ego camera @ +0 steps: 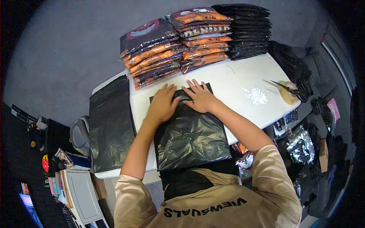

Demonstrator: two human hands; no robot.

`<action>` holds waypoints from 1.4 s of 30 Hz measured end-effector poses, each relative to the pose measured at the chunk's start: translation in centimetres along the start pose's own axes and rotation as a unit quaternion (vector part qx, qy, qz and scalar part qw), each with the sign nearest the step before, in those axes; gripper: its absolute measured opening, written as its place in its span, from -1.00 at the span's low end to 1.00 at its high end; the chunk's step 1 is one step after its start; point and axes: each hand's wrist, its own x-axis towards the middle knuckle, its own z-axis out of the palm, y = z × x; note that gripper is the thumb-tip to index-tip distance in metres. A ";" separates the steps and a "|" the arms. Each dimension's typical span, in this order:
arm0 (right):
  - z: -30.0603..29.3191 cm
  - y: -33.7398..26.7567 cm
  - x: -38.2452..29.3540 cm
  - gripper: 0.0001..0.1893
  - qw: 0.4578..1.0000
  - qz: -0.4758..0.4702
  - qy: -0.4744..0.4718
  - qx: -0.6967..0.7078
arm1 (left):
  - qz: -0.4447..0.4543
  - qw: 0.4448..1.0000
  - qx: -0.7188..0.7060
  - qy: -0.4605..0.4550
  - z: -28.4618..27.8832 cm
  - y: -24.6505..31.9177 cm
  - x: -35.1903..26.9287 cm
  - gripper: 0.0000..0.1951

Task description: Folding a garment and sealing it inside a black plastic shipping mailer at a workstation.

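Observation:
A black plastic bag (pixel 194 139) lies flat on the white table (pixel 242 68), its near edge at the person's lap. My left hand (pixel 164 104) rests on its far left part, fingers slightly spread. On the far right part lies my right hand (pixel 199 97), palm down with fingers spread. Neither hand grips anything. To the left is a stack of flat black plastic bags (pixel 111 125). Small white paper slips (pixel 256 96) form a loose pile at the right. Black-handled scissors (pixel 288 87) lie over a roll of tape (pixel 288 97) near the table's right edge.
Stacks of clear-bagged orange and dark folded goods (pixel 155 54) (pixel 205 40) stand along the far edge, beside a tall stack of black packages (pixel 249 31). More black bags (pixel 291 62) are heaped beyond the right corner. A grey chair (pixel 79 135) stands at the left.

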 end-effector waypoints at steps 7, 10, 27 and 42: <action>0.5 0.4 0.0 -0.22 1.000 0.006 -0.014 -0.024 | -0.087 0.987 0.079 -0.106 3.5 4.2 1.4 -0.18; 0.4 0.3 0.2 -0.21 1.000 0.004 -0.010 -0.007 | -0.091 0.991 0.060 -0.078 4.2 3.7 0.9 -0.16; -0.9 0.2 -0.2 -0.15 0.999 0.011 -0.036 -0.014 | -0.150 0.974 0.122 -0.116 2.5 1.9 -0.8 -0.21; -1.2 2.6 -1.8 -0.15 0.996 0.069 -0.035 -0.040 | -0.299 0.939 0.092 -0.141 -1.2 -3.4 -4.3 -0.19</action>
